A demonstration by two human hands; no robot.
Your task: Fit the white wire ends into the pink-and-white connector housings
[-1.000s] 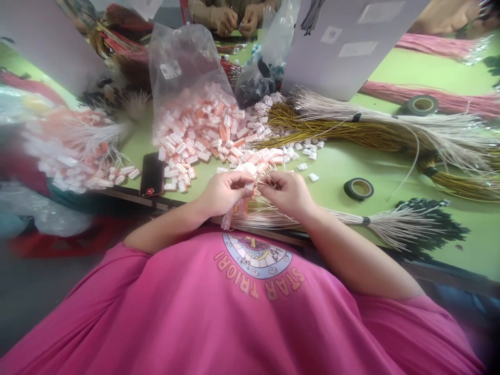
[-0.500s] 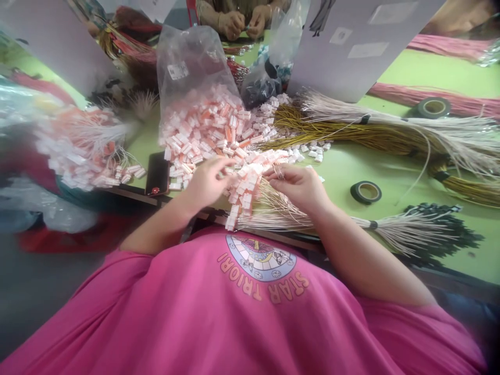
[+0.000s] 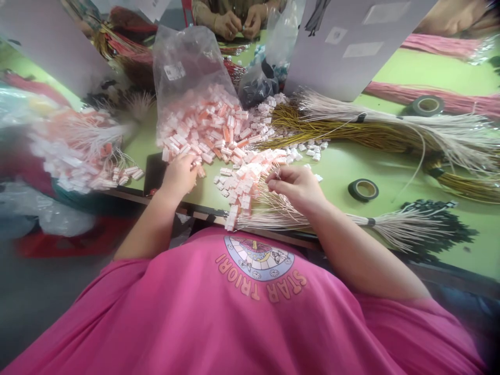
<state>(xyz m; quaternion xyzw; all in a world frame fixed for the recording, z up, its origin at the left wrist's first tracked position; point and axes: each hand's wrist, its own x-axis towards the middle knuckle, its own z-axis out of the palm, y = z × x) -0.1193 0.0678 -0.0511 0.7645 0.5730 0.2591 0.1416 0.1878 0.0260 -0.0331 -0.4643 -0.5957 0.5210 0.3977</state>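
Connectors [image 3: 213, 127] heaped beside the left hand [image 3: 180, 174], its grip unclear, right hand [image 3: 295, 185], grip pinching thin wire [image 3: 276, 176]

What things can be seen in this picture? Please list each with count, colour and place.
Loose connectors: many, white and orange, centre
Wired connectors: many, white and pinkish, between hands, left
Plastic bags: several, clear, top centre and left
Phone-like object: one, black, beside left hand
Tape rolls: two, black, right
White wires: several bundles, right and lower centre
Brownish-yellow wires: many, centre to right
Pink wires: many, upper right
Black connectors: many, lower right
Panels: two, pale, top left and right
Table: one, green, across scene
Co-worker's hands: two, top centre
Unclear item: one, red, lower left
Shirt: one, pink, bottom
Left hand: one, bare, at edge of loose connectors
Right hand: one, bare, by wired connectors, apparently pinching thin wire
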